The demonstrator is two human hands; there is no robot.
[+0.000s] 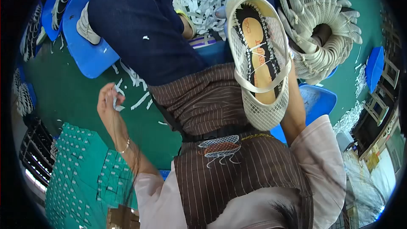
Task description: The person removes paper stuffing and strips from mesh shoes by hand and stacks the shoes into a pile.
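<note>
At the left, my left hand (pixel 111 97) is raised with its fingers curled around a small white strip (pixel 118 97). A cream mesh shoe (pixel 265 114) with a strap across it hangs at centre right, its opening facing the camera. Inside are a tan insole with lettering, black lining and white threads. My right hand (pixel 220 12) is mostly hidden behind the shoe and supports it; a bluish covered fingertip shows at the shoe's left edge. The right forearm runs up behind the shoe.
A ring of pale shoes or uppers (pixel 318 25) stands at the upper right. White scraps (pixel 203 4) lie in a heap at the top and scattered on the green floor (pixel 80 97). Blue plastic seats (pixel 85 55) stand at both sides. Stacked green boxes (pixel 76 165) fill the lower left.
</note>
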